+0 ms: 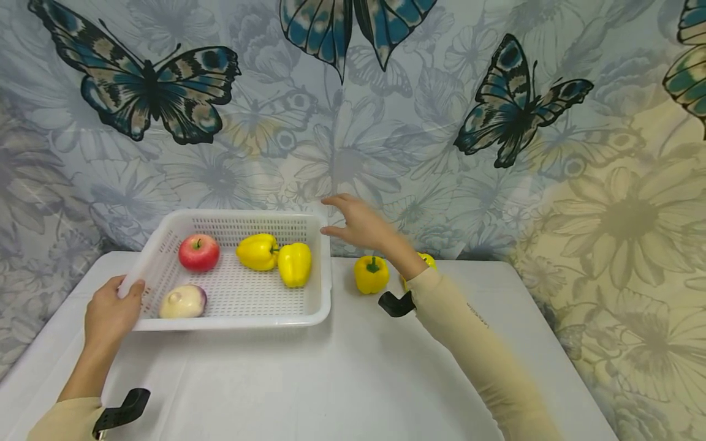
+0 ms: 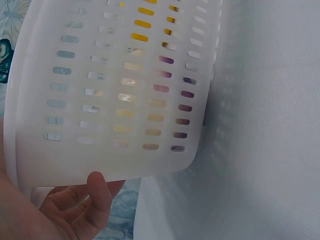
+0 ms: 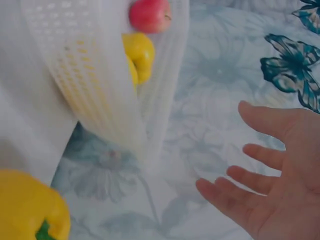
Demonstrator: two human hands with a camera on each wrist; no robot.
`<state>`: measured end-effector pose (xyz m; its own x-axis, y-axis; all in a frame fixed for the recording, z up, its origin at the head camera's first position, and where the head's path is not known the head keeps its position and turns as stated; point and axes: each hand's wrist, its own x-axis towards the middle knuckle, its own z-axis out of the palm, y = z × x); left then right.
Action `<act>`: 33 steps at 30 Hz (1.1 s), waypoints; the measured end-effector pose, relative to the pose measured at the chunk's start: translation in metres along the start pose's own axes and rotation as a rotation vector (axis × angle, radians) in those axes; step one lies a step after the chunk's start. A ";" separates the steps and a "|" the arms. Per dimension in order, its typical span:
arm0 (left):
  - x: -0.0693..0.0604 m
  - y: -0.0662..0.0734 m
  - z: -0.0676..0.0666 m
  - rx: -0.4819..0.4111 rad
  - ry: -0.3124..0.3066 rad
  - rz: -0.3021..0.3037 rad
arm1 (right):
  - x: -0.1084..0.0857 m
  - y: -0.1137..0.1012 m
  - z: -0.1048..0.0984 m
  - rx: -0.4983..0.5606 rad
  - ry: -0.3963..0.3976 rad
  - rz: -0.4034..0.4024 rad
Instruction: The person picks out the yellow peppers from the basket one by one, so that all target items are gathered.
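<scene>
A white plastic basket (image 1: 237, 321) with slotted walls stands toward the back left. Inside it are a red apple (image 1: 199, 253), a pale onion with a purple tinge (image 1: 183, 301) and two yellow bell peppers (image 1: 257, 252). My left hand (image 1: 113, 309) grips the basket's left rim; in the left wrist view the thumb (image 2: 99, 190) is at a lower corner of the basket. Fingers spread, my right hand (image 1: 361, 223) hovers just beyond the basket's right rear corner, and the right wrist view shows it apart from the basket and holding nothing.
Right of the basket sits a yellow bell pepper (image 1: 371, 274) on the white-covered table (image 1: 309, 380). Another yellow one (image 1: 427, 260) is mostly hidden behind the right forearm. A butterfly-printed backdrop (image 1: 353, 141) rises along the table's back edge.
</scene>
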<state>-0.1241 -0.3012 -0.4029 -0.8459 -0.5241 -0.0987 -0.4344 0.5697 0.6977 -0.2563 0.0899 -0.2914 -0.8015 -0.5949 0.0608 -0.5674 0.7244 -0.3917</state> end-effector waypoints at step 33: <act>0.001 -0.003 -0.001 -0.013 0.006 0.013 | 0.081 -0.041 0.082 -0.154 -0.412 0.313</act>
<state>-0.1236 -0.3042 -0.4044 -0.8497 -0.5203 -0.0856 -0.4194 0.5684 0.7078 -0.2825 -0.0165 -0.3458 -0.8139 -0.4072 -0.4145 -0.3592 0.9133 -0.1920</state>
